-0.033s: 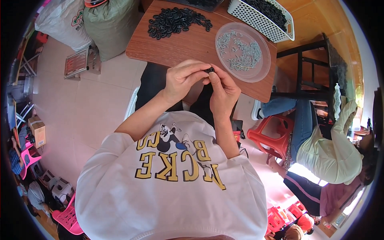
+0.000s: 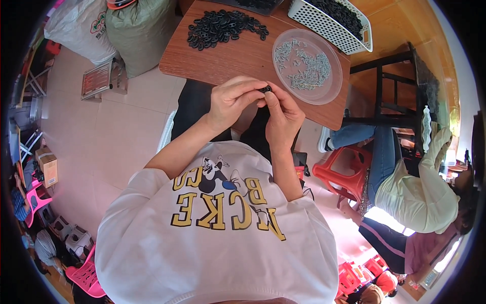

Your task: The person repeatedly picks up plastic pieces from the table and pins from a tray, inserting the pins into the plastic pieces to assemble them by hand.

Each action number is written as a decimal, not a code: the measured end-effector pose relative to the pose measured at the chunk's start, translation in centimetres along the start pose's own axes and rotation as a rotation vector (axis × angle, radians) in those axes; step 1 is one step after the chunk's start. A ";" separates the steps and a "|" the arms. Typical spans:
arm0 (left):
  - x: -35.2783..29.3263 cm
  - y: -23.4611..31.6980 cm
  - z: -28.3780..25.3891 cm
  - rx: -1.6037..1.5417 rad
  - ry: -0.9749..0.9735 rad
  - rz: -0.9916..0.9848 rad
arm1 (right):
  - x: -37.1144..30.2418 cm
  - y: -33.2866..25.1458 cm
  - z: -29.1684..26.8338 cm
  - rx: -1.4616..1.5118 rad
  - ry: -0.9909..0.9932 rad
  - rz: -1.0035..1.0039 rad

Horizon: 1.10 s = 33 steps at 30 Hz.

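Just off the near edge of the wooden table [image 2: 243, 50], my two hands meet around a small black oval part with a hole [image 2: 265, 88]. My left hand [image 2: 230, 101] pinches it from the left between thumb and fingers. From the right, the thumb and forefinger of my right hand [image 2: 282, 111] close on it too. On the table beyond lies a pile of similar black oval parts [image 2: 217, 28]. Right of the pile, a round clear plastic dish [image 2: 331, 88] holds many small silvery pins or screws [image 2: 309, 71], too small to tell which.
A white perforated basket [image 2: 331, 33] of black pieces stands at the table's far right. Large sacks [image 2: 139, 40] and a metal step stool [image 2: 98, 81] are at the far left. On the right, a person in a pale top [image 2: 417, 195] sits near a red stool [image 2: 341, 169].
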<state>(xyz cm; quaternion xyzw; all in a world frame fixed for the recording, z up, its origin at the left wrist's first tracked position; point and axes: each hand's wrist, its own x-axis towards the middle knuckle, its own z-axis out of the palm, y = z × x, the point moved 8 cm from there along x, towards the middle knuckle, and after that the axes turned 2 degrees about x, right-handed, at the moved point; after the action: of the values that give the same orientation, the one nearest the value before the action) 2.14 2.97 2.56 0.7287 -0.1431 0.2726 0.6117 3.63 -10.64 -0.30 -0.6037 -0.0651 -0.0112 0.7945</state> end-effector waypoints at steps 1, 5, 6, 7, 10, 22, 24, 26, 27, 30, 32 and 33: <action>0.1 0.0 0.1 -0.005 -0.001 0.009 | 0.1 -0.1 -0.2 -0.002 0.011 -0.021; -1.3 -2.1 1.1 -0.269 0.005 -0.165 | 0.9 -1.6 -0.1 -0.017 0.025 -0.049; -2.0 -3.5 1.4 -0.486 0.051 -0.306 | 1.4 -2.6 0.2 -0.078 0.026 -0.026; -1.8 -3.2 1.6 -0.496 0.044 -0.297 | 1.9 -3.6 0.2 -0.141 0.034 -0.003; -1.8 -2.2 1.0 -0.608 0.061 -0.279 | 5.9 -11.2 -0.8 -0.452 0.107 -0.359; -6.7 -6.9 0.9 -0.316 -0.148 -0.652 | 21.2 -12.2 -11.3 -0.939 0.223 -0.481; -6.9 -7.2 1.4 -0.314 -0.179 -0.680 | 19.9 -8.4 -7.7 -0.927 0.062 -0.355; -7.6 -7.6 2.3 -0.319 -0.209 -0.696 | 17.8 -6.1 -2.1 -1.038 -0.117 -0.403; -7.6 -7.6 2.5 -0.320 -0.214 -0.702 | 17.7 -4.5 -0.2 -1.122 -0.185 -0.469; -7.9 -7.2 3.3 -0.283 -0.320 -0.708 | 18.7 -0.1 2.8 -1.252 -0.323 -0.573; -8.2 -7.2 3.4 -0.242 -0.357 -0.733 | 19.4 2.2 4.2 -1.297 -0.398 -0.611; -8.2 -7.2 3.2 -0.242 -0.350 -0.734 | 19.8 3.3 4.6 -1.341 -0.421 -0.582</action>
<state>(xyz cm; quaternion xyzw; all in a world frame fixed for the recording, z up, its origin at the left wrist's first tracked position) 0.10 0.36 -8.33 0.6896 -0.0068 -0.1102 0.7157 23.21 -4.11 0.07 -0.9051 -0.3511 -0.1418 0.1936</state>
